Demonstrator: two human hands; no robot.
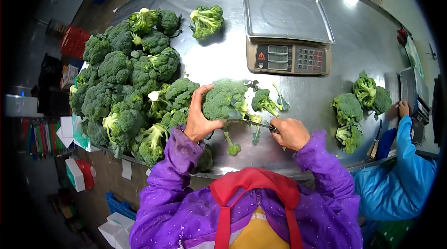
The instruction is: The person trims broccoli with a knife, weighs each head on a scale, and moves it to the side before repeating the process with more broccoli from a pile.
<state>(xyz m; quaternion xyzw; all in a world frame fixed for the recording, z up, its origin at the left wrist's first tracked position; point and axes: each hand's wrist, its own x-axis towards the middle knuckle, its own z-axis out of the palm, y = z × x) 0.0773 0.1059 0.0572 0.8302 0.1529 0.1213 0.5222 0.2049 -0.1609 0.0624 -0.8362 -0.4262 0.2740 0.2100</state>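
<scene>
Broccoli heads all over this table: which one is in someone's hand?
The head in front of the scale, gripped by the left hand while the right hand holds a knife to it. The others lie loose.

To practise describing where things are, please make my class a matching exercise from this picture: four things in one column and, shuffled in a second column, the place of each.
Things
1. scale
2. big broccoli pile
3. knife
4. broccoli head nearest the knife

Places
A. gripped in the right hand
B. heaped on the left part of the steel table
C. held in the left hand
D. at the far middle of the table

Pairs: 1-D, 2-B, 3-A, 4-C
</scene>
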